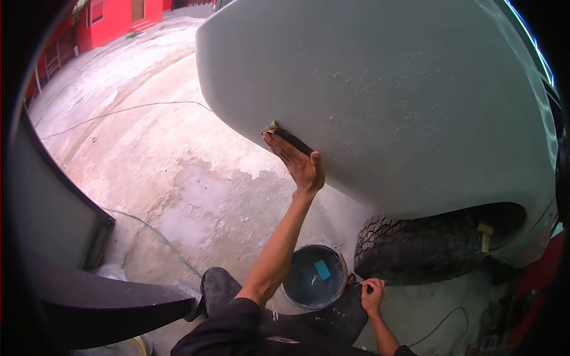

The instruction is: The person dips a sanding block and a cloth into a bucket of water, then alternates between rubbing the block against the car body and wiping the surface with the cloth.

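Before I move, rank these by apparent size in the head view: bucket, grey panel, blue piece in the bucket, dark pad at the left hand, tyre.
1. Grey panel
2. Tyre, partly under the panel
3. Bucket
4. Dark pad, partly hidden by the left hand
5. Blue piece

Extends the left forearm (274, 255) far forward, bare and slanting rightward from the elbow. Bends the left wrist (306, 192) toward the little-finger side, angling the left grip (298, 165) up and to the left. Holds the left fingers (281, 146) nearly straight and close together in a flattened hold, with the left thumb (315, 158) set apart on the right side. Carries the right forearm (383, 333) low and near the body, likewise bare. Curls the right grip (373, 295) inward, with the fingertips (364, 283) turned leftward and too small to read in detail.
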